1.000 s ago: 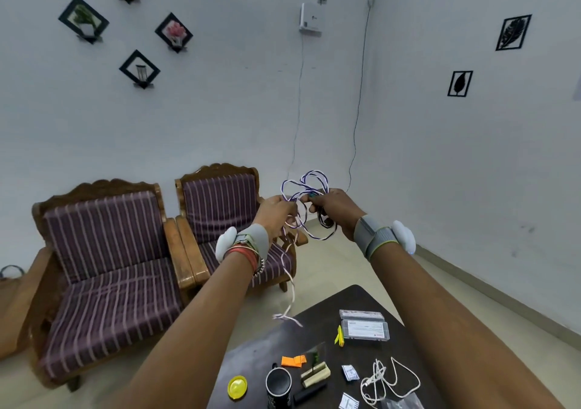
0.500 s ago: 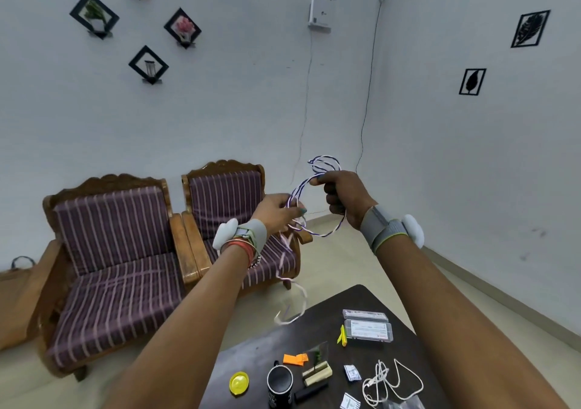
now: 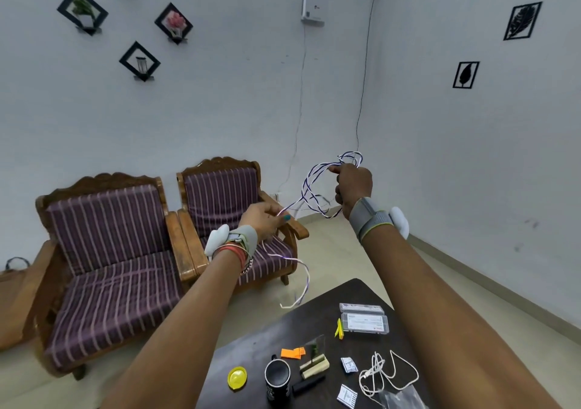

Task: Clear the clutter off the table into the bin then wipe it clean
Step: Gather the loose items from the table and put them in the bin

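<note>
Your right hand (image 3: 353,185) grips loops of thin purple-and-white twisted cord (image 3: 305,187); your left hand (image 3: 262,220) pinches one strand. It is likely light and floppy, so hold the gathered coils.

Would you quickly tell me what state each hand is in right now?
Left hand: closed, pinching the loose trailing strand of the purple-and-white cord.
Right hand: closed, gripping the coiled loops of the same cord.

The bottom edge is cutting off the table (image 3: 257,345) and, at five o'clock, a clear bag (image 3: 399,397); the cord's (image 3: 306,193) tail is blurring; sachet (image 3: 349,364) print is showing illegibly small.
</note>
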A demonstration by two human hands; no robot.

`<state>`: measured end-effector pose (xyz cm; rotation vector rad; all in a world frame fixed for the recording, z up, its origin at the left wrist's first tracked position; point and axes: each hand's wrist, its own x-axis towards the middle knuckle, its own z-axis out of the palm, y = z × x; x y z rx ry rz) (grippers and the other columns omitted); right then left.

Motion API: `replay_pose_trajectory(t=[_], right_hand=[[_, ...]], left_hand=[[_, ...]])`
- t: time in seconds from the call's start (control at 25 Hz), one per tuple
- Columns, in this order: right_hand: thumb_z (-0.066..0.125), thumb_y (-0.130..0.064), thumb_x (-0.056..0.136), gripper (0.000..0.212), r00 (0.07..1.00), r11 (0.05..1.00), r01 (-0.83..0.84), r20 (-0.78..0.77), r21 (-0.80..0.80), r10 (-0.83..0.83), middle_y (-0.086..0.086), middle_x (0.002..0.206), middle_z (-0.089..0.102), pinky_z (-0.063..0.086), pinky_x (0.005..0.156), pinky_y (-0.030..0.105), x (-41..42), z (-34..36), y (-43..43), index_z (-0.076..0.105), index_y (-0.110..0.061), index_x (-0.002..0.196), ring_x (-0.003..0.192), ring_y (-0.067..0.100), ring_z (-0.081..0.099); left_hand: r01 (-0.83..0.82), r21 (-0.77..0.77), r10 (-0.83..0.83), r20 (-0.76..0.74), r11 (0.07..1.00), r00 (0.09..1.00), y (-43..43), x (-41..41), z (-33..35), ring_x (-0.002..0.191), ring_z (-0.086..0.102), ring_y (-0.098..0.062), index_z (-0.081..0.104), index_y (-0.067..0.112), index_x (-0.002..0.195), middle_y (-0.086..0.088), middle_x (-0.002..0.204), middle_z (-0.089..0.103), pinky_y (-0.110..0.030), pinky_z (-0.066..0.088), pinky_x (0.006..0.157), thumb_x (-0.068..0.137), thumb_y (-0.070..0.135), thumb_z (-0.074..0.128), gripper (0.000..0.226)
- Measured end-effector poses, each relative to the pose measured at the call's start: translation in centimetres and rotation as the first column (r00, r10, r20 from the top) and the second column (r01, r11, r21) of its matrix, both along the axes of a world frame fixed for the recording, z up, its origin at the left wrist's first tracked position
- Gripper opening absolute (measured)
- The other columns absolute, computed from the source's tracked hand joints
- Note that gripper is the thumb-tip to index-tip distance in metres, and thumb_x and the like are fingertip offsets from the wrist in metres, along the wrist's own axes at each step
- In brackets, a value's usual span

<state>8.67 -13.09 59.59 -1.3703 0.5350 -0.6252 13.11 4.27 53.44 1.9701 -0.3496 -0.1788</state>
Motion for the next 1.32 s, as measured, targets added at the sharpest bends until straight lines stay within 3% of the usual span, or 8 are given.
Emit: replay_pose_trajectory(t=[0.24,0.4,0.52,0.64,0.76,0.96,1.08,1.32], right_hand=[[0.058,-0.017,0.078,0.025,1.000,0.987,0.022,0.004,-0.159,-0.022,0.001,0.062,0.043,0.029,0.048,0.026,-0.3,2.1,-0.4,0.068,-0.002,0.095,0.051,0.019,0.036],[0.060,-0.010,0.081,0.006,0.979,0.961,-0.204,-0.017,-0.185,0.204,0.000,0.056,0.034,0.020,0.038,0.018,-1.8,2.8,1.3,0.064,-0.009,0.077,0.041,0.014,0.024],[0.060,-0.008,0.082,0.007,0.941,0.926,-0.335,-0.019,-0.175,0.337,-0.003,0.054,0.029,0.017,0.035,0.016,-3.1,3.2,2.4,0.061,-0.011,0.076,0.033,0.008,0.020],[0.057,-0.006,0.083,0.008,0.941,0.942,-0.329,0.055,-0.066,0.333,-0.003,0.054,0.023,0.013,0.037,0.015,-4.0,3.4,2.1,0.060,-0.011,0.090,0.036,0.008,0.015],[0.060,-0.009,0.084,0.009,0.950,0.951,-0.303,0.062,-0.061,0.306,-0.002,0.057,0.024,0.013,0.039,0.016,-4.7,3.0,1.6,0.059,-0.012,0.093,0.037,0.008,0.016],[0.062,-0.044,0.088,0.032,0.874,0.838,-0.469,-0.011,-0.280,0.486,-0.001,0.062,0.034,0.022,0.042,0.021,-5.4,1.5,3.7,0.054,-0.014,0.085,0.045,0.010,0.025],[0.057,-0.035,0.095,0.034,0.816,0.785,-0.549,0.020,-0.287,0.578,0.000,0.059,0.032,0.025,0.040,0.020,-5.6,0.8,4.4,0.044,-0.017,0.069,0.048,0.011,0.027],[0.055,-0.018,0.096,0.019,0.796,0.744,-0.593,-0.084,-0.307,0.599,0.002,0.060,0.054,0.029,0.043,0.020,-5.8,-0.2,4.2,0.060,-0.005,0.083,0.045,0.008,0.035]], left_hand=[[-0.014,0.258,0.042,-0.103,0.966,0.994,0.6,-1.5,-2.4,0.048,0.052,-0.006,0.061,0.007,0.119,0.000,0.073,0.061,-0.015,0.040,0.047,0.094,0.015,0.058,0.027],[0.160,-0.254,-0.180,-0.056,0.954,0.982,-1.6,-3.0,1.6,0.121,0.051,-0.021,0.035,0.013,0.145,-0.002,0.130,0.053,-0.032,0.036,0.096,0.080,0.017,0.074,0.076],[0.170,-0.399,-0.153,0.073,0.901,0.985,-2.9,-3.4,5.2,0.122,0.052,-0.024,0.052,0.008,0.132,-0.013,0.133,0.057,-0.040,0.036,0.109,0.083,0.015,0.070,0.052],[0.175,-0.445,-0.142,0.108,0.878,0.984,-2.3,-3.3,5.7,0.086,0.065,-0.021,0.063,0.004,0.097,-0.014,0.086,0.066,-0.035,0.046,0.093,0.094,0.014,0.057,0.013],[0.155,-0.678,-0.237,-0.029,0.718,0.971,-2.1,-4.0,6.0,0.050,0.057,-0.014,0.059,0.007,0.088,-0.005,0.064,0.044,-0.035,0.053,0.072,0.101,0.016,0.045,0.021],[0.013,-0.839,-0.203,-0.117,0.544,0.972,-3.9,-5.6,9.0,0.058,0.051,-0.014,0.057,0.004,0.084,-0.008,0.073,0.050,-0.024,0.051,0.057,0.101,0.005,0.035,0.028],[-0.011,-0.868,-0.240,-0.150,0.497,0.959,-4.0,-6.0,9.1,0.070,0.057,-0.015,0.058,0.001,0.084,-0.009,0.082,0.063,-0.021,0.052,0.068,0.101,-0.001,0.031,0.031],[0.192,-0.659,-0.264,-0.009,0.727,0.964,-2.0,-6.0,7.8,0.054,0.060,-0.018,0.067,-0.001,0.098,-0.012,0.075,0.066,-0.023,0.049,0.042,0.089,0.002,0.060,0.011]])
